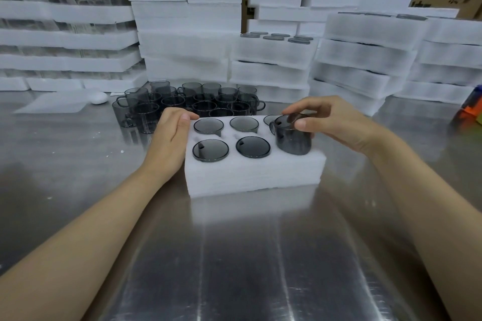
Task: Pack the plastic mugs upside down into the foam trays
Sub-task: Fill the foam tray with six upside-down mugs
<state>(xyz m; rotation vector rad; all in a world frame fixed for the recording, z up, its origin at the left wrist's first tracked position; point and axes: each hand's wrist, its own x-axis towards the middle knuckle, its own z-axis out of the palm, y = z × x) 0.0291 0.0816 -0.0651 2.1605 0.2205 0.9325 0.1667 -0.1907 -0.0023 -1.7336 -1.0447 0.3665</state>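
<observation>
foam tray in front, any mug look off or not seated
One: the mug in the near right pocket stands well above the foam tray, gripped by the right hand. The other five show only flush bases.

The right hand point(336, 122) grips an upturned mug point(293, 138) at the foam tray's point(255, 174) near right pocket. Nearer the person, bare steel table point(234, 255) lies open. Left of the grip, seated mugs point(210, 150) sit flush and the left hand point(169, 138) blocks the tray's end. Beyond stand loose mugs point(193, 104) and, further back, stacked foam trays point(360, 68).
</observation>
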